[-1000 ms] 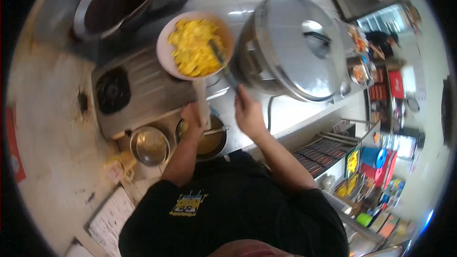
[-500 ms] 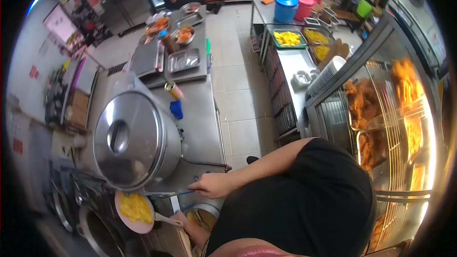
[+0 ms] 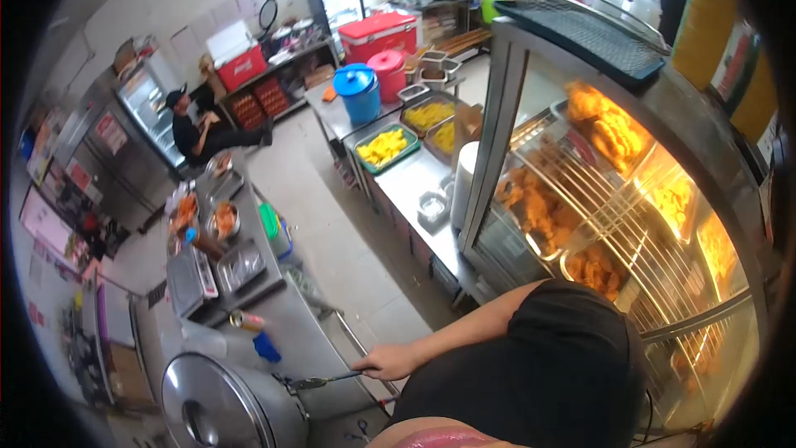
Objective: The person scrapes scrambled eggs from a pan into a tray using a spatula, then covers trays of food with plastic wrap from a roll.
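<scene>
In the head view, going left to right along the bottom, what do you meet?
Big steel pot lid → spatula → right hand gripping the spatula's handle → the person's black shirt → lit display case of fried food. The left hand is out of view.

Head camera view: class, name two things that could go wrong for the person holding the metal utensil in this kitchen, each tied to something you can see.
1. The right hand holds a metal utensil with its tip beside the big lidded pot; it might knock the lid or drip onto the steel counter.
2. The view faces away toward the heated display case, so the hand may be working unwatched. The left hand is out of view, so what it holds could tip unnoticed.
</scene>
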The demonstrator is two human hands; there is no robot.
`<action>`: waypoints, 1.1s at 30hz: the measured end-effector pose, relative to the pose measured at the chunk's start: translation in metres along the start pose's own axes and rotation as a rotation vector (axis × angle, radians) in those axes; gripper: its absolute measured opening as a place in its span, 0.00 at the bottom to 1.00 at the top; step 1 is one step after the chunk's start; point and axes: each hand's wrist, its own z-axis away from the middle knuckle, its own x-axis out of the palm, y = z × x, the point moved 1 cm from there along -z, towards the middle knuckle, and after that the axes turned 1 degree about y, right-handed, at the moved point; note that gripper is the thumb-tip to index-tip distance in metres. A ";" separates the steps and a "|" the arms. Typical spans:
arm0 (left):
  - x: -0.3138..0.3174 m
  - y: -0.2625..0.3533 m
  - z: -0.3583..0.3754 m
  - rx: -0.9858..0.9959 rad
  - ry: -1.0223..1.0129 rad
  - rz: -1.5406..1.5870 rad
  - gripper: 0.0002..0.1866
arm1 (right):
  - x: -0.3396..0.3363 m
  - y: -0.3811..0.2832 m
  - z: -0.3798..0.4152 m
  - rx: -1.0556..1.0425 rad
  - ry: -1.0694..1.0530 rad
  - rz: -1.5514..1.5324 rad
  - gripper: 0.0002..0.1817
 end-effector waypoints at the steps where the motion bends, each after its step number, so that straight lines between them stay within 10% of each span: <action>1: 0.012 0.005 -0.004 -0.019 -0.062 -0.022 0.20 | -0.008 0.004 0.002 0.044 -0.007 -0.001 0.21; 21: 0.026 0.067 0.006 -0.155 -0.671 -0.115 0.16 | -0.018 0.080 0.099 0.519 0.396 0.007 0.25; 27: 0.128 0.308 0.066 0.542 -1.140 0.111 0.21 | 0.002 0.083 0.147 0.786 0.642 -0.090 0.26; 33: 0.251 0.515 0.171 0.601 -1.507 0.040 0.30 | 0.007 0.079 0.170 0.746 0.750 -0.105 0.26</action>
